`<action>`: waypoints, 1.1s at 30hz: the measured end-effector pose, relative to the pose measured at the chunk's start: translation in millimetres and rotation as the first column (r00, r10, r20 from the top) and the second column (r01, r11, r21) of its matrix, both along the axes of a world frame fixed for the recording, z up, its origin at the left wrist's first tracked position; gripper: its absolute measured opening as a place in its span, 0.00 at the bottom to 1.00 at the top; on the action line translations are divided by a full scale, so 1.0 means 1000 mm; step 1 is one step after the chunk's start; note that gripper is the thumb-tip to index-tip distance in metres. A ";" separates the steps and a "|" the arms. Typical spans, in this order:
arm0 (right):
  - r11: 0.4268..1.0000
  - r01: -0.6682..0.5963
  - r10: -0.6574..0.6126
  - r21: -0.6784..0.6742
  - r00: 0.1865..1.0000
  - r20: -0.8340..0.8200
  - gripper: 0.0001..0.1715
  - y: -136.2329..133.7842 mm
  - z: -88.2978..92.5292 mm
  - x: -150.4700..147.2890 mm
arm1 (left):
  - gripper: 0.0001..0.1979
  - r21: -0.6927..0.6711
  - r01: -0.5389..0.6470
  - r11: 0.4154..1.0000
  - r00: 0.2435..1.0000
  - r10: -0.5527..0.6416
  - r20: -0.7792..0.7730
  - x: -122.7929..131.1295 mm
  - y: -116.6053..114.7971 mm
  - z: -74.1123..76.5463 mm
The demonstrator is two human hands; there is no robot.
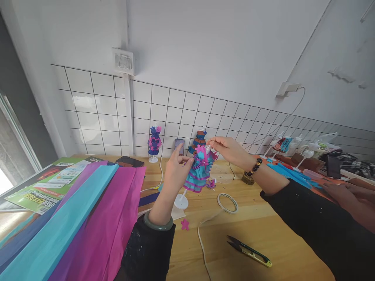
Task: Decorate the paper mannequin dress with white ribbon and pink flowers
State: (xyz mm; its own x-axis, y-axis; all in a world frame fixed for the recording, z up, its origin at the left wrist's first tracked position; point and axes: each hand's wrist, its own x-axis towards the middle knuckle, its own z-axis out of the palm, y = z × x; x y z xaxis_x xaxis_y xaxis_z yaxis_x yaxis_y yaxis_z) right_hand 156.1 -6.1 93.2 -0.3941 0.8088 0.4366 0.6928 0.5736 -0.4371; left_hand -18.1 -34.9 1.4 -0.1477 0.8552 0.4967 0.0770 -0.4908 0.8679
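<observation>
A: So, where is the doll dress (197, 178) now?

B: It is on a white stand (181, 202) on the bench (281, 234), almost at twelve o'clock from the person, between the two hands. It looks tilted toward one o'clock.

A: And how are the fingers?

B: The left hand (175, 171) is at nine o'clock of the dress. Its index finger points up, and the thumb and another finger come close together beside the ruffles. The right hand (226, 149) is at one o'clock, its fingers narrow near the top of the dress. Whether either hand pinches something, I cannot tell.

A: Which step is this, in your opinion?

B: I would judge it is arranging the decoration near the neck, because ruffles and several flowers are already on.

A: What does the next move call for?

B: Probably a light touch and a steady stand, since the material looks thin. One loose pink flower (184, 224) lies at half past six from the dress, the tape ring (236, 207) at four, the snips (255, 255) at five.
</observation>
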 end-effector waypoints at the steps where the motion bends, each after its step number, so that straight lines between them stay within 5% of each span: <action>1: 1.000 0.002 -0.002 -0.004 1.000 0.005 0.16 0.001 -0.001 0.000 | 0.34 -0.009 -0.004 1.000 0.999 0.004 0.032 -0.001 0.001 0.000; 11: 0.999 0.008 -0.008 -0.037 1.000 0.003 0.16 0.017 -0.010 0.002 | 0.26 0.005 -0.222 0.975 0.967 0.219 0.133 -0.010 0.005 0.000; 33: 0.998 0.008 -0.015 0.065 0.994 0.107 0.15 0.081 -0.025 -0.009 | 0.23 -0.014 -0.241 0.971 0.950 0.238 0.200 -0.018 0.007 0.002</action>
